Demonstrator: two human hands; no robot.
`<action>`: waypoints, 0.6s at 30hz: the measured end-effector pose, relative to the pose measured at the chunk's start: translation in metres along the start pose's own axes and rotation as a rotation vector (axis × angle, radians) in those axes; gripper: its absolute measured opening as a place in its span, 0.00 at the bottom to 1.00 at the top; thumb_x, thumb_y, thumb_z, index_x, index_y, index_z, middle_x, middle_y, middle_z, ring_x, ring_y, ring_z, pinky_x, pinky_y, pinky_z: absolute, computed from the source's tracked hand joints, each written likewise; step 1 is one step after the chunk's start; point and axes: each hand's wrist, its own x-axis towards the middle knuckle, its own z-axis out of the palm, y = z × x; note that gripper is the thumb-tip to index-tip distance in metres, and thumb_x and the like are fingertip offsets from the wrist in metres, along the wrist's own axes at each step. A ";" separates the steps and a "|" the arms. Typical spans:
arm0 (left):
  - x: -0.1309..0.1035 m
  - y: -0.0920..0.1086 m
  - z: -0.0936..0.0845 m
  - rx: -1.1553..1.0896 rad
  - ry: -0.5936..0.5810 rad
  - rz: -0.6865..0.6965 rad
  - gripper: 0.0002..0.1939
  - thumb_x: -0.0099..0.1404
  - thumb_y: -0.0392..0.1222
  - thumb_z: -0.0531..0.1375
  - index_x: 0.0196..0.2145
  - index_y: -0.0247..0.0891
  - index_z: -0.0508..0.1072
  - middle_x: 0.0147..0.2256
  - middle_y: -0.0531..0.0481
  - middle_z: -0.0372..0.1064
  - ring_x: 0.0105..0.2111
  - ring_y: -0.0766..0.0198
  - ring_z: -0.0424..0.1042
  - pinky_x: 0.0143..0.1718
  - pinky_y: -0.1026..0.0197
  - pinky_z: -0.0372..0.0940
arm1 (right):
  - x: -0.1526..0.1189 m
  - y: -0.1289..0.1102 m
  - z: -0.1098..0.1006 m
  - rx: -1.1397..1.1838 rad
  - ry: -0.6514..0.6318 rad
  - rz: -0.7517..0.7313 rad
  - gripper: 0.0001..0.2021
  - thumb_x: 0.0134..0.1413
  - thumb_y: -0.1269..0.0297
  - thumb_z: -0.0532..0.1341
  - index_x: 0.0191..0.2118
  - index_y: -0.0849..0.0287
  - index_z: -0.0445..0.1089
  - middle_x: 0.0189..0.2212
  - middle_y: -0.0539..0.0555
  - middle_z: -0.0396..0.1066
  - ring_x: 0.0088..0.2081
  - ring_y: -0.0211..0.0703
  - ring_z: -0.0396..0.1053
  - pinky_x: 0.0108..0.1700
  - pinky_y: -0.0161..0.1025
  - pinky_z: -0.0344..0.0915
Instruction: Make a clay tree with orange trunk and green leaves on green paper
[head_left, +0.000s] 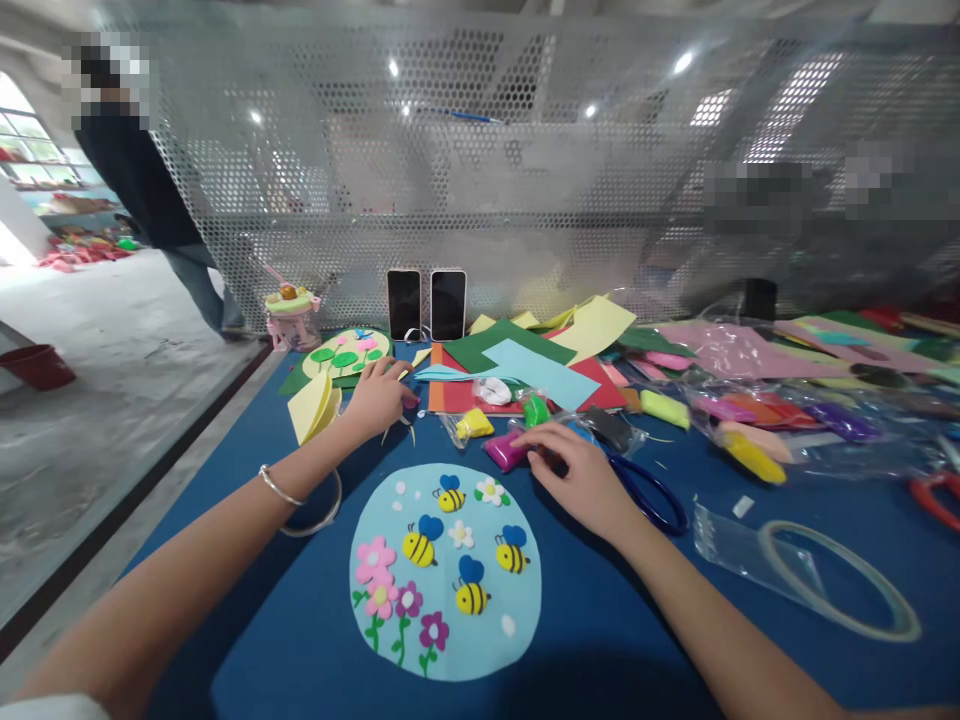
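Note:
In front of me lies a round light-blue sheet (480, 640) with yellow-and-black bees, pink and purple flowers and white dots on it. My right hand (574, 470) is beyond its upper right edge, thumb and forefinger at a small packet of magenta clay (504, 452). My left hand (379, 402) reaches past the sheet, palm down, fingers apart, over the table by a small dark purple piece (410, 400). Packets of yellow clay (474, 424) and green clay (535, 411) lie between the hands. A folded pale-yellow sheet (313, 408) stands beside my left wrist.
Coloured sheets (540, 370) and two upright phones (448, 305) are at the back, before a perforated metal screen (480, 170). Blue-handled scissors (652, 490), a tape roll (840, 580) and several clay packets lie right. A person (142, 170) stands far left.

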 end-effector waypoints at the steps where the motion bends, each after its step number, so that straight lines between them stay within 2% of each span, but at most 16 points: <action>1: -0.003 -0.001 -0.001 0.003 -0.002 0.011 0.20 0.58 0.30 0.54 0.37 0.51 0.79 0.54 0.53 0.62 0.57 0.49 0.52 0.57 0.46 0.49 | 0.000 0.000 0.000 0.002 0.001 -0.001 0.10 0.56 0.69 0.53 0.37 0.56 0.71 0.39 0.56 0.71 0.31 0.42 0.70 0.31 0.40 0.68; 6: -0.015 -0.001 -0.003 0.004 0.005 0.027 0.20 0.57 0.29 0.53 0.38 0.50 0.79 0.53 0.53 0.63 0.57 0.51 0.53 0.57 0.49 0.50 | 0.000 -0.001 0.001 0.004 -0.002 -0.003 0.09 0.56 0.69 0.53 0.37 0.55 0.71 0.39 0.56 0.71 0.32 0.42 0.70 0.31 0.40 0.68; 11: -0.012 0.000 0.000 0.002 0.031 -0.003 0.24 0.58 0.29 0.52 0.47 0.50 0.74 0.57 0.52 0.59 0.57 0.50 0.53 0.56 0.48 0.51 | 0.001 0.000 0.001 -0.006 0.005 -0.007 0.09 0.55 0.69 0.53 0.37 0.55 0.71 0.39 0.56 0.72 0.32 0.43 0.70 0.32 0.41 0.69; 14: -0.011 0.000 0.001 -0.002 0.005 0.014 0.22 0.57 0.30 0.53 0.43 0.51 0.76 0.57 0.55 0.59 0.57 0.50 0.52 0.57 0.47 0.50 | 0.000 0.001 0.001 -0.009 -0.005 0.000 0.09 0.56 0.69 0.53 0.37 0.55 0.71 0.39 0.56 0.71 0.33 0.43 0.71 0.32 0.41 0.68; 18: -0.015 0.001 -0.001 -0.018 -0.014 0.023 0.20 0.58 0.30 0.53 0.40 0.49 0.78 0.55 0.53 0.62 0.57 0.50 0.52 0.57 0.47 0.50 | 0.000 0.002 0.002 -0.016 -0.020 0.004 0.09 0.56 0.68 0.53 0.37 0.56 0.71 0.39 0.56 0.71 0.33 0.42 0.70 0.31 0.39 0.68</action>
